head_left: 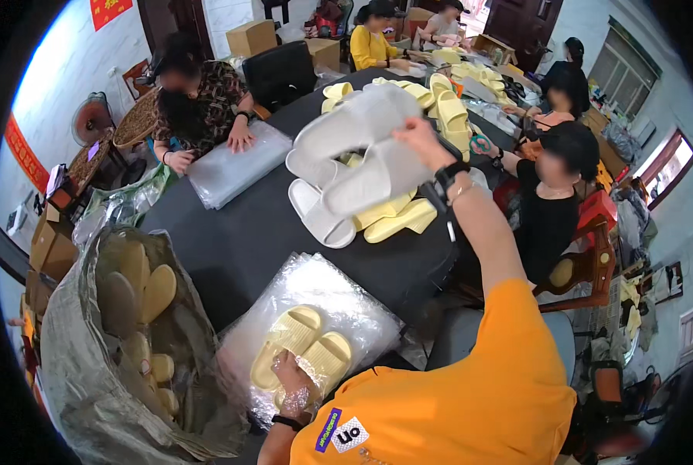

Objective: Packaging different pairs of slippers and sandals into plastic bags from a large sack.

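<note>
Reaching across the dark bench (269, 225), the right hand (414, 133) is clamped on a white slide sandal (362, 124), lifted off the pile. The left hand (290, 372) is closed on a yellow pair (300, 349) in a clear plastic bag (338, 298), probably pinning it steady. A sack of sandals (129, 325) sits close by, handy.

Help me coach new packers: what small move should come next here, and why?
Probably bring the white slippers down toward the bags: the right hand holds them high over the table, while the left hand rests on the yellow pair there.
</note>
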A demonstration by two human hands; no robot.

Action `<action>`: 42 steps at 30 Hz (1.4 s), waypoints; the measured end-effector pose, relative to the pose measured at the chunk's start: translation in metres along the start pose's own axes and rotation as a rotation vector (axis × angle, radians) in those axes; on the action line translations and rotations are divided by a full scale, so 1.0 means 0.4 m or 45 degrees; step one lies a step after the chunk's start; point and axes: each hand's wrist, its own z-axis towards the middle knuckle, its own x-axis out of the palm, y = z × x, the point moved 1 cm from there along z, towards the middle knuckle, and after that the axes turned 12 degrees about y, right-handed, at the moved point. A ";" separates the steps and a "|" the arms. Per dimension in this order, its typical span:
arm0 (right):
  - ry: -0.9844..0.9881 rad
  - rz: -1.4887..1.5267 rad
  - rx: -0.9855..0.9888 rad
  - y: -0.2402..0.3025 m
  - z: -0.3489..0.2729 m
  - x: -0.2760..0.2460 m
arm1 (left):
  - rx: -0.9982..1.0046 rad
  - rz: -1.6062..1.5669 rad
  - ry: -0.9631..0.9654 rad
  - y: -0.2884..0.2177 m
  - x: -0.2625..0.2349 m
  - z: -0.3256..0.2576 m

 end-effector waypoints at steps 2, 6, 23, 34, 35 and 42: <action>-0.392 -0.149 -0.021 -0.019 0.046 -0.018 | 0.004 -0.036 0.019 -0.002 -0.003 0.005; -0.282 -0.675 -0.164 0.076 0.004 0.099 | -0.109 -0.056 0.052 0.051 0.018 -0.028; 0.999 0.337 0.337 -0.194 -0.724 0.653 | -0.077 0.089 -0.007 -0.026 -0.047 0.006; 0.680 0.069 -0.104 -0.248 -0.726 0.659 | -0.156 0.323 -0.026 0.152 -0.086 -0.183; 0.662 0.063 -0.098 -0.261 -0.728 0.665 | -0.274 0.402 0.006 0.171 -0.106 -0.232; 0.566 0.178 -0.027 -0.250 -0.741 0.675 | -0.554 -0.068 -0.433 0.252 -0.243 -0.477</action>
